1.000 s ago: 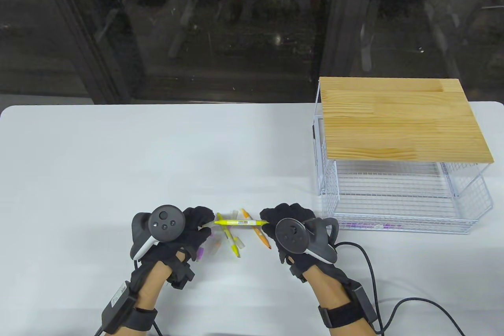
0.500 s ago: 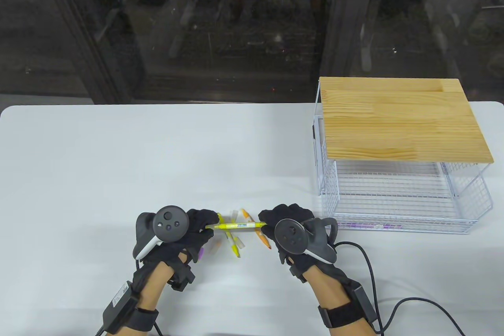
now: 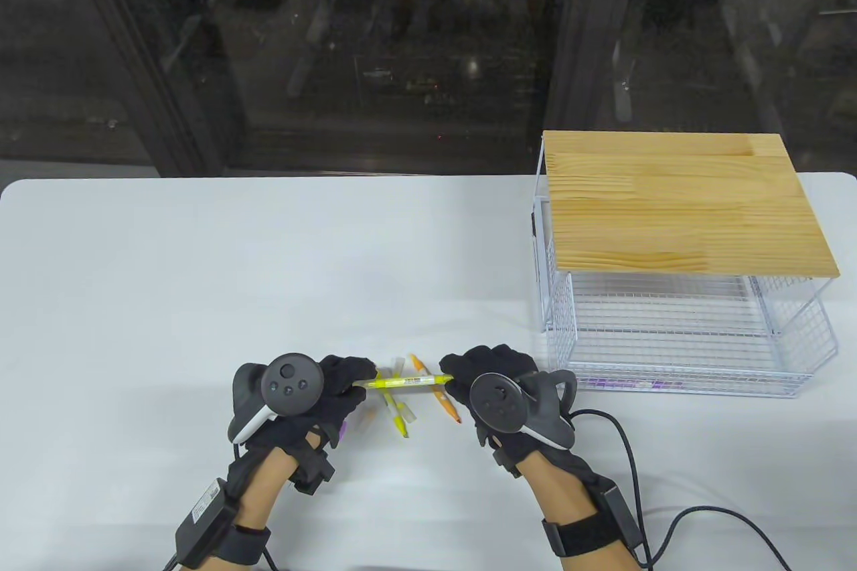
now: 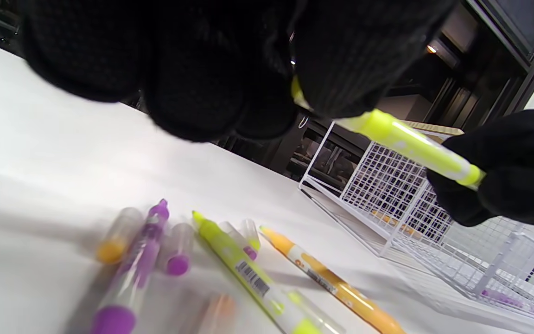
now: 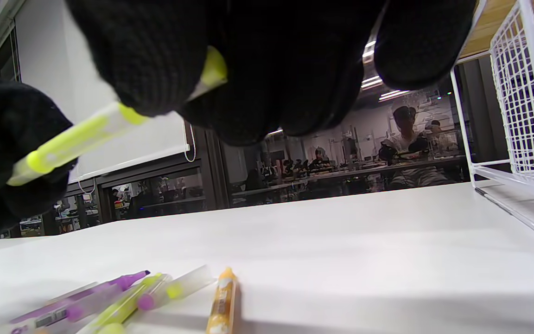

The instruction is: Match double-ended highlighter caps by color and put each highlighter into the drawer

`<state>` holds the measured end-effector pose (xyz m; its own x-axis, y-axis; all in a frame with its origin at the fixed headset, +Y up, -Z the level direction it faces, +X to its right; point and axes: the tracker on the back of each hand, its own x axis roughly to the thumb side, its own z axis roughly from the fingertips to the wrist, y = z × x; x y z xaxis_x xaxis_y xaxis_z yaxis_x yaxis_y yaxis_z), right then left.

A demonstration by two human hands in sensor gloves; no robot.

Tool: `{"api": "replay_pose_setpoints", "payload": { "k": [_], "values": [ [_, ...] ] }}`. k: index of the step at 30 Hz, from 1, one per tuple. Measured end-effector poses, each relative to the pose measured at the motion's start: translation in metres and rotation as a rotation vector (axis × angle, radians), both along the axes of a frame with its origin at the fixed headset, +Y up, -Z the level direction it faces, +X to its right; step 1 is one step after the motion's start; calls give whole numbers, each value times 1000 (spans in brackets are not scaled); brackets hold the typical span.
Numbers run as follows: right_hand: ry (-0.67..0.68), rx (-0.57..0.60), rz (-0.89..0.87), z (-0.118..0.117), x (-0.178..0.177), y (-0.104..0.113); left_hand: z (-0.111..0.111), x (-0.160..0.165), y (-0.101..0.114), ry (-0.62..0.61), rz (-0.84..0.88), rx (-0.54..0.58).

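Highlighter [image 3: 402, 382] spans left hand [image 3: 328, 390] and right hand [image 3: 479, 373], ends pinched

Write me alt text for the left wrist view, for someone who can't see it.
Two black-gloved hands hold a yellow highlighter in the air, the left hand gripping one end and the right hand the other. Below on the white table lie purple, yellow and orange highlighters with loose caps, and a white wire drawer stands behind.
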<state>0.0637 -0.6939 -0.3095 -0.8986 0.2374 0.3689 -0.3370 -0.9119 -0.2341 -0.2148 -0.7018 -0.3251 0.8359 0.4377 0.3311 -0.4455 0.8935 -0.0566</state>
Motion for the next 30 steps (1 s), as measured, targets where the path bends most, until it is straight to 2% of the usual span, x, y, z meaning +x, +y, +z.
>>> {"api": "replay_pose_setpoints", "payload": {
  "k": [13,20,26,30],
  "values": [
    [23,12,4,-1,5,1,9,16,3,-69,-46,96],
    [68,70,-53,3,6,9,12,9,11,-48,72,130],
    [86,-26,-15,3,0,4,8,1,11,-14,98,82],
    [84,-39,43,3,-9,-2,5,2,6,-10,65,72]
  ]
}}
